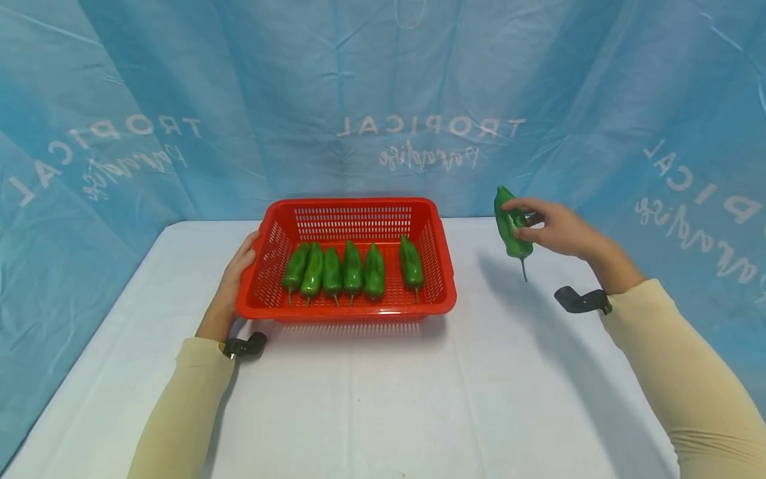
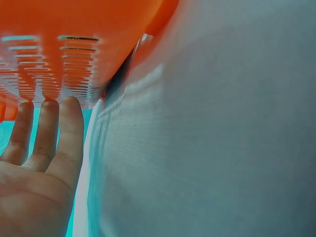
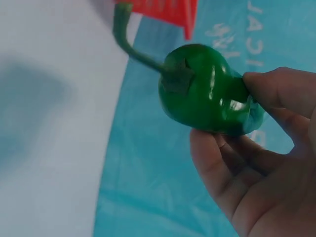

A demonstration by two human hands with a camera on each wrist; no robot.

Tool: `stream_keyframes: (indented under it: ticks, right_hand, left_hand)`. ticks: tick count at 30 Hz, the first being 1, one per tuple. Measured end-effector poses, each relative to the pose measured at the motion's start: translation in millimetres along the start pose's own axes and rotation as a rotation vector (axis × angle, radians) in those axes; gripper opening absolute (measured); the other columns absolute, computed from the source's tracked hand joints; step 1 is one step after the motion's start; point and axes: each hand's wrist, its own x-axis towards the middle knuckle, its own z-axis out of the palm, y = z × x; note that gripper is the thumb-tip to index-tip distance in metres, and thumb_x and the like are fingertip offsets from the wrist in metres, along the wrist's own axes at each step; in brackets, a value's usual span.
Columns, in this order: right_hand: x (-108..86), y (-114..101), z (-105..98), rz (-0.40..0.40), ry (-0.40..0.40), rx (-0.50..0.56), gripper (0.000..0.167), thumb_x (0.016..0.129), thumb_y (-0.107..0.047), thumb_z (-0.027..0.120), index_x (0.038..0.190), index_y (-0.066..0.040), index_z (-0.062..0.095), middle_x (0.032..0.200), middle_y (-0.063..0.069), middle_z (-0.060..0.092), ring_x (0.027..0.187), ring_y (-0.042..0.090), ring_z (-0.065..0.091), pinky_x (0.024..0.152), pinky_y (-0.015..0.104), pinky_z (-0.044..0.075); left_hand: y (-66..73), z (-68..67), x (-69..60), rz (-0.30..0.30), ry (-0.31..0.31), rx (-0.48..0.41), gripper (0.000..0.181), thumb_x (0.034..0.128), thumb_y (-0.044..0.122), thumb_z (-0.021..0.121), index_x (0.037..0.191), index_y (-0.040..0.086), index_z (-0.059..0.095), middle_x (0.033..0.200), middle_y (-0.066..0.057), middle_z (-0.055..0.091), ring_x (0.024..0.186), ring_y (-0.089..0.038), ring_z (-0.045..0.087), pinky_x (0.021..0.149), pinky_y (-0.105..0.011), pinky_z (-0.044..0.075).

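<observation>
My right hand (image 1: 553,226) pinches a green pepper (image 1: 507,223) between thumb and fingers, above the table to the right of the red basket (image 1: 359,311). The pepper's stem points down in the head view. Seen from the right wrist, the pepper (image 3: 197,94) shows its stem end, with the thumb on one side and fingers on the other. My left hand (image 1: 233,273) is at the basket's left side. In the left wrist view its fingers (image 2: 47,133) are straight, their tips against the slotted wall; its thumb is out of sight. Inside the basket lie several green peppers (image 1: 332,271), one (image 1: 411,263) apart on the right.
The basket stands on a white-covered table (image 1: 383,392) near its back edge. Behind and at both sides hangs a blue curtain (image 1: 383,80) with mirrored white lettering. A small black device (image 1: 245,344) is strapped to the left wrist, another (image 1: 580,301) to the right.
</observation>
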Motion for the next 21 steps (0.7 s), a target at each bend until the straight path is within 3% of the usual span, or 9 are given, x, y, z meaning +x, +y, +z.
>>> stream_keyframes:
  ticks: [13,21]
  right_hand:
    - [3.8,-49.1,2.6,-0.071,-0.008,-0.045,0.048,0.096,-0.013,0.061,0.143,-0.017,0.050,0.140,0.020,0.052,0.121,0.040,0.059,0.088,0.055,0.056]
    - [18.9,-73.8,12.4,-0.094,-0.044,-0.101,0.049,0.094,-0.017,0.063,0.141,-0.023,0.052,0.135,0.015,0.056,0.118,0.036,0.059,0.082,0.050,0.057]
  left_hand:
    - [0.5,1.9,1.3,0.006,-0.016,0.014,0.052,0.1069,0.031,0.032,0.157,0.029,0.021,0.148,0.001,0.037,0.125,-0.014,0.047,0.095,-0.022,0.055]
    - [1.5,1.7,0.0,0.022,-0.019,0.013,0.051,0.1071,0.029,0.031,0.157,0.028,0.022,0.150,-0.003,0.036,0.125,-0.013,0.048,0.095,-0.022,0.055]
